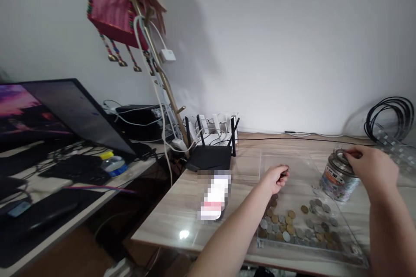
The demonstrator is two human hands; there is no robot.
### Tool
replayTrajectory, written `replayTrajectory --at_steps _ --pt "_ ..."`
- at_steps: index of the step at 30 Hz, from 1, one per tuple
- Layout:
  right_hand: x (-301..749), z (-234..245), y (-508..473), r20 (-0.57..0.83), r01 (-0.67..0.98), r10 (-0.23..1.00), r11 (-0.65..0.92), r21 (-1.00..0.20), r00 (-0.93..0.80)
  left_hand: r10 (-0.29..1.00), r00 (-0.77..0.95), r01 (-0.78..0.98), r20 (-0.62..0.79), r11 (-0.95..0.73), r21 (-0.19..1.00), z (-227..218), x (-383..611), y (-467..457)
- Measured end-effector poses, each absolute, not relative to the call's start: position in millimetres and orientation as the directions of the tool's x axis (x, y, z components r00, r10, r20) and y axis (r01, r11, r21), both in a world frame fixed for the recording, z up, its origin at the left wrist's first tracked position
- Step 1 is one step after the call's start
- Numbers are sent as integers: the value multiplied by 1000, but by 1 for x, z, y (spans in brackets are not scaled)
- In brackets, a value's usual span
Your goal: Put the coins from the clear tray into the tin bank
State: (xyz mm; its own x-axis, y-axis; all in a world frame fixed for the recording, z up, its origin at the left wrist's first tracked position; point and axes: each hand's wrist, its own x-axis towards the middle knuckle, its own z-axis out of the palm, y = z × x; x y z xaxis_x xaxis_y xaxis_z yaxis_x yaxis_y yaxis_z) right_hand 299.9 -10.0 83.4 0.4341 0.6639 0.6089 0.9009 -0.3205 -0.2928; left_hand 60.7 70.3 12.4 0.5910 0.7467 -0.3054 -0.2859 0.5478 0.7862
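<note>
My left hand [278,178] is closed above a clear plastic tray [286,161], with the small greyish edge of a coin [288,169] showing at its fingertips. Coins of silver, gold and brown colour [290,221] lie scattered over the near part of the tray. At the right stands a printed metal tin [339,181], upright, with a round lid. My right hand [373,166] has thumb and finger pinched together at the top of this tin. Whatever is between those fingers, if anything, is hidden.
A lit phone [214,194], blurred out, lies left of the tray. Behind it sits a black router [209,158] with raised antennas. Coiled black cable [368,121] rests at the back right. Monitors [81,112] and a bottle [113,165] occupy a lower desk at left.
</note>
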Motion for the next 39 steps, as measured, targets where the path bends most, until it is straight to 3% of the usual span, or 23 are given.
replayTrajectory --at_steps 5,9,11,15,19,23,26,28,31,34,36,39 --pt "326 74 -14 550 904 718 -313 -292 427 744 627 -232 -231 461 857 11 63 67" --pt "296 80 -13 740 936 576 -263 -233 346 777 577 -214 -252 441 871 11 63 67" --pt "269 81 -11 790 958 544 -140 -248 284 803 550 -224 -228 405 887 11 63 67" --pt "217 69 2 539 905 842 217 -365 15 814 566 -256 -132 325 910 12 63 63" --pt "198 54 13 366 817 914 343 -463 -176 783 618 -263 -70 291 920 15 64 58" --pt "198 51 12 409 839 907 298 -455 -100 776 626 -256 -73 293 921 16 66 53" --pt "208 59 4 528 870 848 219 -441 54 724 672 -265 -159 435 860 16 66 54" --pt "225 68 -3 643 903 731 90 -420 227 687 679 -285 -260 573 768 14 65 57" --pt "263 80 -12 751 911 516 -245 -332 412 665 652 -364 -365 697 618 12 62 65" --pt "301 80 -14 649 866 588 -430 -255 483 684 629 -431 -369 702 567 10 61 69" --pt "316 76 -12 561 871 670 -423 -249 486 697 623 -433 -354 685 586 9 62 69" --pt "323 71 -9 535 878 698 -415 -239 476 717 611 -385 -335 639 666 8 64 66"
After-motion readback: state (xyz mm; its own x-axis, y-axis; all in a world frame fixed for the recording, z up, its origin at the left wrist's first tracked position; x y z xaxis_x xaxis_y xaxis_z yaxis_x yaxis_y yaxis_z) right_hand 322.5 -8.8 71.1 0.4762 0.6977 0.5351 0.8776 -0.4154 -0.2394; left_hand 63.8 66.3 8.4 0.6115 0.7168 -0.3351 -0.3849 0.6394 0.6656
